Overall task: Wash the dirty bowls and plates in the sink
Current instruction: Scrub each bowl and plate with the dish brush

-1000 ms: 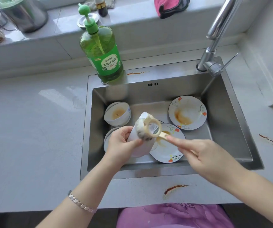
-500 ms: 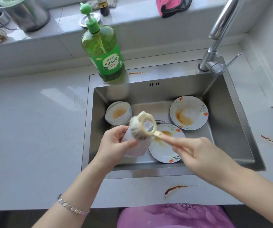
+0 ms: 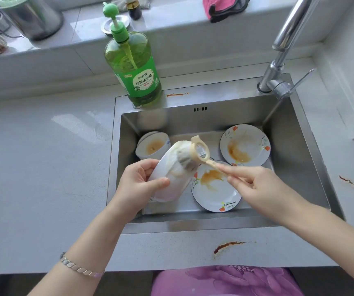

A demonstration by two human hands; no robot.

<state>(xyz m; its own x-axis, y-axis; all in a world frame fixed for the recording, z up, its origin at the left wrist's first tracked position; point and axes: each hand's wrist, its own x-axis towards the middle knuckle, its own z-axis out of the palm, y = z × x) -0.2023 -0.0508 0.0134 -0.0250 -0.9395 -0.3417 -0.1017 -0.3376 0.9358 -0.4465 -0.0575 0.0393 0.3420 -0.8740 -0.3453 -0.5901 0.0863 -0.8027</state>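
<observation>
Over the steel sink (image 3: 295, 146) my left hand (image 3: 137, 184) grips a white bowl (image 3: 171, 186), tilted on its side. My right hand (image 3: 255, 186) pinches the handle of a cream dish brush (image 3: 197, 152), whose bristle head presses into the bowl. On the sink floor a stained bowl (image 3: 153, 146) sits stacked on another at the back left. Two flowered plates with brown smears lie there too: one (image 3: 245, 145) at the back right, one (image 3: 214, 189) in the middle, partly hidden by the held bowl and brush.
A green dish-soap pump bottle (image 3: 135, 69) stands at the sink's back left corner. The faucet (image 3: 282, 50) rises at the back right. Brown sauce streaks (image 3: 229, 245) mark the counter. A steel pot (image 3: 30, 16) and a pink cloth (image 3: 225, 6) sit on the sill.
The brush head has shifted within the bowl, first to the left, then back to the right. My left hand has turned the bowl slightly. The dishes in the sink have not moved.
</observation>
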